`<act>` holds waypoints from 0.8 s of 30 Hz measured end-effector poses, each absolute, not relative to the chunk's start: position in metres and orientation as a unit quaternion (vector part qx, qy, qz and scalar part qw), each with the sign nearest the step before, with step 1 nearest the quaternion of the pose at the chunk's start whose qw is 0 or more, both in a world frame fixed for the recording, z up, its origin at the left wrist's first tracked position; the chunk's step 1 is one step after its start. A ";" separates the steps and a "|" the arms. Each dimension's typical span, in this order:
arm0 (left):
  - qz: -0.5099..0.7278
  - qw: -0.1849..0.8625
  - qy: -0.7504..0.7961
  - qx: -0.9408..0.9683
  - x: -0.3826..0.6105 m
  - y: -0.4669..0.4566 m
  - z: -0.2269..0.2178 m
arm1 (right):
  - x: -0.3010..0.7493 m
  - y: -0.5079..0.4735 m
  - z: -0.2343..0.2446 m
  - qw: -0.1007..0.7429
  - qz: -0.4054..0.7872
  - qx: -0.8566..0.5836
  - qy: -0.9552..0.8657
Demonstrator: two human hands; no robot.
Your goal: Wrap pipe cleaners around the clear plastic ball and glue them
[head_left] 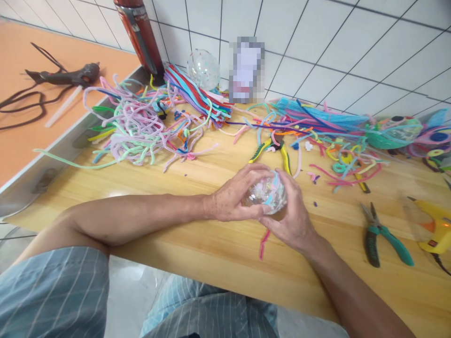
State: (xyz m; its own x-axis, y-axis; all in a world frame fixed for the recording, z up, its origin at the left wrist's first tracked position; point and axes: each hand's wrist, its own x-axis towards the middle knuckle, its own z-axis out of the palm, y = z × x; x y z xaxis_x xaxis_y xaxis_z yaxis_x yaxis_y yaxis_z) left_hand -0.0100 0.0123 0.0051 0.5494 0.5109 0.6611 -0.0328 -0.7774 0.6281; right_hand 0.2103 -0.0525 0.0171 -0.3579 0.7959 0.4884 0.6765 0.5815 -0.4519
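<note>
- cupping a clear ball (267, 196) between both hands, we hold it just above the near middle of the wooden table (197, 256); pale flecks and a light blue strand show through its shell.
- our left hand (234, 199) wraps over the ball's top and left side, fingers curled snug around it.
- our right hand (294, 218) closes on it from the right and below, thumb pressed against the lower front.
- a pink pipe cleaner (263, 244) lies on the table under the hands, between the 2 wrists; we cannot tell whether it touches the ball.
- just beyond the hands lie pliers with yellow and green handles (273, 151).
- to the right, well apart from the hands, lie teal-handled pliers (384, 237), and past them a yellow glue gun (435, 225) at the frame edge.
- a loose pile of pastel pipe cleaners (139, 134) spreads over the far left of the table, with a tidy striped bundle (197, 96) behind it.
- a second clear ball (203, 69) sits against the tiled wall (352, 42), beside a red bottle (141, 35).
- a blue bundle (324, 115) and a green-wrapped ball (392, 132) lie at the far right.
- on the orange surface (21, 141) to the left rests a black glue gun (70, 75) with its cord.
</note>
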 end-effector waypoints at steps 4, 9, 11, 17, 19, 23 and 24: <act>0.447 0.304 0.147 0.829 -0.011 0.013 0.006 | 0.210 -0.052 0.017 0.342 0.090 -0.452 -0.819; 0.452 0.299 0.142 0.828 -0.011 0.012 0.007 | 0.210 -0.052 0.017 0.349 0.083 -0.448 -0.819; 0.452 0.300 0.141 0.829 -0.011 0.013 0.007 | 0.209 -0.052 0.017 0.349 0.081 -0.450 -0.818; 0.447 0.303 0.140 0.830 -0.011 0.013 0.006 | 0.208 -0.053 0.018 0.340 0.080 -0.459 -0.817; 0.450 0.308 0.145 0.826 -0.011 0.013 0.007 | 0.207 -0.054 0.019 0.346 0.066 -0.458 -0.816; 0.464 0.326 0.160 0.808 -0.011 0.011 0.008 | 0.206 -0.056 0.021 0.373 0.031 -0.451 -0.811; 0.465 0.330 0.164 0.805 -0.011 0.011 0.008 | 0.206 -0.056 0.022 0.379 0.026 -0.448 -0.809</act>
